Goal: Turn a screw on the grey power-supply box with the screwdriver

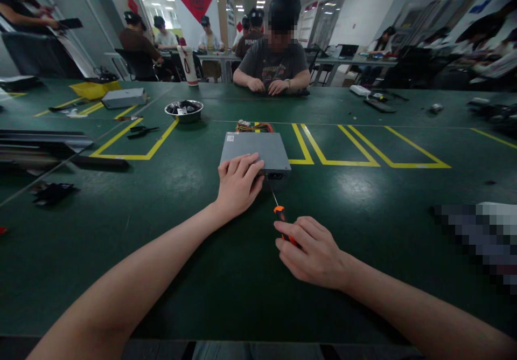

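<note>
In the head view, I see a grey box point(266, 147) on the green table point(194, 284), near the middle, right in front of me. My left hand point(241, 185) holds it by its near edge. The fingers lie on top, a little bit apart, and the thumb is down by the near side. My right hand point(311, 249) holds a screwdriver point(279, 213), with its fingers closed around the black and orange handle. The thin metal part points up to the near side of the grey box, just beside a black socket point(276, 176). I cannot tell if the tip touches a screw, because it is too small to see. Red, yellow and black wires point(255, 128) lie at the far side.

Yellow lines point(350, 163) mark the table to the right. Off to the left and farther back are a shiny bowl point(184, 116) with dark things in it, a second box point(124, 99) and a yellow tray point(96, 89). A tall cup point(188, 68) stands behind the bowl. A person point(278, 61) sits across from me, with both hands on the table's far side.
</note>
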{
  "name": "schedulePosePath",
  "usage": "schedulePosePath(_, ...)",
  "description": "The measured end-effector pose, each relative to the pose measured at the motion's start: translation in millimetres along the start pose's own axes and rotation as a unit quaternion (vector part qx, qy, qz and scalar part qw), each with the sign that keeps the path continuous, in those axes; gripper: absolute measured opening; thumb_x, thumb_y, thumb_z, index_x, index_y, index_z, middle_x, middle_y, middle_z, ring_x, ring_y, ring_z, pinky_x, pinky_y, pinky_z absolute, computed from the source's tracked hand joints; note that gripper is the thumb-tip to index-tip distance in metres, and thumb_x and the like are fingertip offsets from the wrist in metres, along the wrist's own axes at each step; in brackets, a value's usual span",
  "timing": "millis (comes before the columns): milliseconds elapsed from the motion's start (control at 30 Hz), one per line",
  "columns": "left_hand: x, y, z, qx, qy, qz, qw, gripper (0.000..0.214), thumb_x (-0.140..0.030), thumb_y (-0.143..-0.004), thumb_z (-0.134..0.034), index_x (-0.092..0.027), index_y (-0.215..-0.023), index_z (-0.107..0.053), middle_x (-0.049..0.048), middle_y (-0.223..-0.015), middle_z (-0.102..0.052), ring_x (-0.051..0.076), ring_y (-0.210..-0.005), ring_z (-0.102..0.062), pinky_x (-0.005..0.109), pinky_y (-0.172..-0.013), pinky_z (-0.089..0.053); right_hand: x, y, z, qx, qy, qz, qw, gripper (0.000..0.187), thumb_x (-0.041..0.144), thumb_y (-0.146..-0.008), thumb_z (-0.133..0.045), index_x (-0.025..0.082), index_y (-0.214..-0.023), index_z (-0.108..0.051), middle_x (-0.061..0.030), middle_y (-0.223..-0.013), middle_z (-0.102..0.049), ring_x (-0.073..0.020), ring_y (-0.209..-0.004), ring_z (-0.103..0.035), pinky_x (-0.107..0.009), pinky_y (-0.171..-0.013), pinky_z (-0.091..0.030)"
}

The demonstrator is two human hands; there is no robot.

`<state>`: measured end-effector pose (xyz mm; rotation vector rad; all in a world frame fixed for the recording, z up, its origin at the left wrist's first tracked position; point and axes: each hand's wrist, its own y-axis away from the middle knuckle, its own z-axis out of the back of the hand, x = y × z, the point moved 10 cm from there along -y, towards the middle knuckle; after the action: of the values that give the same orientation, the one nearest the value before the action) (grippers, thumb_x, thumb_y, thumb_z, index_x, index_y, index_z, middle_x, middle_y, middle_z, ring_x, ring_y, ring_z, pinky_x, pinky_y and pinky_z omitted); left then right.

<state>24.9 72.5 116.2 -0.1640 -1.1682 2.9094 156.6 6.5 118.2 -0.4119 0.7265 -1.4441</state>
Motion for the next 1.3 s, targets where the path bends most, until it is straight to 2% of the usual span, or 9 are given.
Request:
schedulePosePath(233,0,0,0.1,-0.001,-0.002,0.000,1.000,0.025,-0.027,-0.086,-0.046,-0.025,-0.111,-0.050,0.0037,-0.125,-0.053,0.022,-0.115,-0.044,0.042,-0.089,-0.026,5,-1,-4,0.021,-0.009,0.024,0.999,0.023,0.027,-0.079,-0.054,0.011,-0.096,-0.055,-0.0110,-0.094,-0.061,-0.0166,-0.073,-0.053,-0.029,-0.060,-0.046)
schedulePosePath(367,0,0,0.4,0.000,-0.003,0.002,1.000,0.025,-0.027,-0.086,-0.045,-0.024,-0.111,-0.050,0.0038,-0.125,-0.053,0.022,-0.116,-0.043,0.042,-0.090,-0.026,0,4,-1,-0.011,-0.024,-0.010,1.000,0.011,0.012,-0.078,-0.048,0.013,-0.088,-0.050,-0.0129,-0.094,-0.059,-0.0152,-0.076,-0.055,-0.027,-0.059,-0.046)
schedulePosePath(533,0,0,0.1,0.001,-0.005,0.000,1.000,0.025,-0.027,-0.086,-0.046,-0.024,-0.111,-0.050,0.0037,-0.125,-0.053,0.022,-0.115,-0.043,0.042,-0.090,-0.026,1,6,-8,0.017,-0.009,-0.008,1.000,0.005,0.011,-0.075,-0.050,0.016,-0.075,-0.050,-0.0108,-0.089,-0.059,-0.0148,-0.070,-0.053,-0.028,-0.058,-0.045)
schedulePosePath(633,0,0,0.1,0.000,-0.009,0.002,1.000,0.025,-0.028,-0.086,-0.045,-0.024,-0.111,-0.050,0.0036,-0.125,-0.053,0.022,-0.115,-0.044,0.042,-0.090,-0.026,0,3,-7,0.025,-0.002,-0.001,1.000,0.005,0.012,-0.076,-0.052,0.016,-0.079,-0.052,-0.0114,-0.093,-0.060,-0.0161,-0.075,-0.056,-0.029,-0.062,-0.047)
schedulePosePath(767,-1,0,1.1,-0.001,-0.005,0.003,1.000,0.025,-0.028,-0.086,-0.045,-0.025,-0.111,-0.050,0.0041,-0.125,-0.053,0.023,-0.115,-0.043,0.042,-0.089,-0.026,-7,-1,-6,0.027,0.000,-0.027,0.999,0.026,0.032,-0.082,-0.050,0.011,-0.097,-0.050,-0.0172,-0.099,-0.058,-0.0192,-0.084,-0.057,-0.027,-0.058,-0.049)
schedulePosePath(867,0,0,1.4,0.002,0.001,0.004,1.000,0.026,-0.027,-0.086,-0.045,-0.025,-0.111,-0.050,0.0040,-0.125,-0.053,0.023,-0.115,-0.043,0.042,-0.089,-0.026,-6,0,-2,0.002,-0.023,-0.031,0.999,0.015,0.021,-0.081,-0.051,0.010,-0.092,-0.049,-0.0165,-0.096,-0.058,-0.0181,-0.087,-0.057,-0.024,-0.060,-0.049)
schedulePosePath(967,0,0,1.4,0.002,0.005,0.005,1.000,0.026,-0.026,-0.086,-0.046,-0.025,-0.111,-0.050,0.0041,-0.125,-0.053,0.023,-0.115,-0.043,0.042,-0.090,-0.026,-3,2,-5,0.008,-0.022,-0.022,0.999,0.006,0.011,-0.078,-0.050,0.014,-0.083,-0.051,-0.0114,-0.093,-0.061,-0.0142,-0.077,-0.056,-0.025,-0.062,-0.048)
schedulePosePath(1133,0,0,0.5,0.005,0.005,0.013,1.000,0.024,-0.027,-0.086,-0.045,-0.025,-0.110,-0.050,0.0033,-0.125,-0.053,0.022,-0.115,-0.043,0.042,-0.090,-0.026,0,1,-11,0.046,-0.004,-0.001,0.999,0.011,0.009,-0.076,-0.052,0.017,-0.070,-0.055,-0.0057,-0.091,-0.064,-0.0127,-0.065,-0.049,-0.027,-0.058,-0.043)
schedulePosePath(1300,-1,-2,1.9,0.003,0.005,0.019,1.000,0.022,-0.027,-0.086,-0.046,-0.025,-0.107,-0.051,0.0033,-0.123,-0.054,0.022,-0.114,-0.044,0.042,-0.090,-0.026,1,-2,-9,0.036,-0.025,0.016,0.999,0.010,0.010,-0.076,-0.053,0.013,-0.083,-0.059,-0.0084,-0.091,-0.064,-0.0150,-0.073,-0.052,-0.028,-0.064,-0.045)
